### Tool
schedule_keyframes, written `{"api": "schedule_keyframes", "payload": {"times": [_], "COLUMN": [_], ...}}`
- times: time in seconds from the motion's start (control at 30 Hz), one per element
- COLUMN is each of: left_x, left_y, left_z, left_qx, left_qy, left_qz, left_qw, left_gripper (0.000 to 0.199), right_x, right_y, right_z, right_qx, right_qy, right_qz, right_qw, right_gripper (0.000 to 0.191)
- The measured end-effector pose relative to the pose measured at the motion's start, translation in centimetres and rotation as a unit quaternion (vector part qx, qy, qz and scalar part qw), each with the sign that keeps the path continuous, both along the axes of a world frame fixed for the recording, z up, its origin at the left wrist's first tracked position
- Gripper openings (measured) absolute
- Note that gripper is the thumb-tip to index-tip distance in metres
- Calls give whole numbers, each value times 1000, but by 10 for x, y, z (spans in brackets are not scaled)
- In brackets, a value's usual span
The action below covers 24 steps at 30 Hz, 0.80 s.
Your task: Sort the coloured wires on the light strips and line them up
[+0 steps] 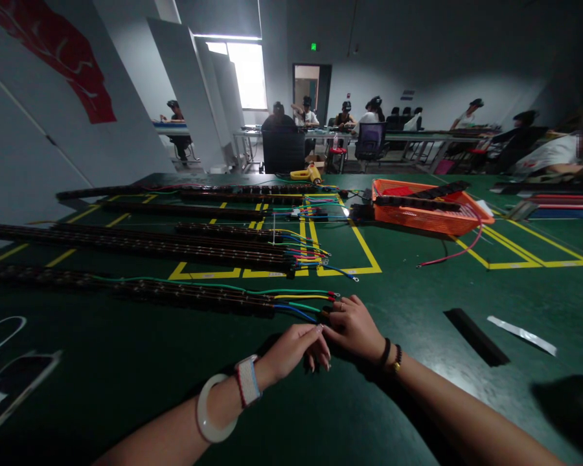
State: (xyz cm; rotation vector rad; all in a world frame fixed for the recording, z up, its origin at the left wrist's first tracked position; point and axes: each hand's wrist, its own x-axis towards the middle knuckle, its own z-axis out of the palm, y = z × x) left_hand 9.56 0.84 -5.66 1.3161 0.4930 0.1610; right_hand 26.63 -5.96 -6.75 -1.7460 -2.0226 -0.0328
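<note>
Green, yellow and blue wires [298, 297] stick out from the end of a long black cable chain [175, 288] lying across the table. My right hand [357, 327] is closed at the wire ends, its fingers around the lower green and blue ones; their tips are hidden. Just left of it, my left hand [294, 349] touches or nearly touches the right thumb. Its lower fingers hang loose and apart, with nothing visible in them. Near my right fingers, the upper wires end in red-sleeved lugs [334, 296].
More cable chains [199, 248] lie behind, over yellow tape outlines [369, 249]. An orange basket [427, 223] and a yellow heat gun [307, 173] stand farther back. To the right lie a black strip [476, 336] and a silvery strip [522, 334]. Several people sit at distant tables.
</note>
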Motion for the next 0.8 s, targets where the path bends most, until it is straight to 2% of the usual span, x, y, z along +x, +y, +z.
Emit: {"api": "schedule_keyframes", "payload": {"times": [0.2, 0.3, 0.4, 0.53, 0.63, 0.73, 0.8], "left_x": [1, 2, 2, 0, -1, -1, -1], "left_y": [1, 1, 2, 2, 1, 0, 0], "left_z": [0, -3, -7, -4, 0, 1, -1], "left_qx": [5, 10, 15, 23, 21, 19, 19], "left_qy": [1, 0, -1, 6, 14, 14, 11], "left_qz": [-9, -15, -24, -25, -23, -21, -21], "left_qw": [1000, 1000, 1000, 999, 999, 999, 1000], "left_gripper": [46, 48, 48, 49, 48, 50, 52], "right_x": [18, 31, 38, 33, 24, 16, 14], "right_y": [6, 17, 33, 60, 79, 92, 98], "right_z": [-2, 1, 10, 20, 24, 23, 21], "right_qx": [44, 47, 19, -56, -122, -175, -216], "right_qy": [131, 175, 181, 131, 95, 44, 18], "right_qz": [-84, -92, -51, 54, 123, 155, 170], "right_qw": [987, 979, 982, 988, 980, 971, 961], "right_gripper": [40, 35, 31, 42, 50, 53, 49]}}
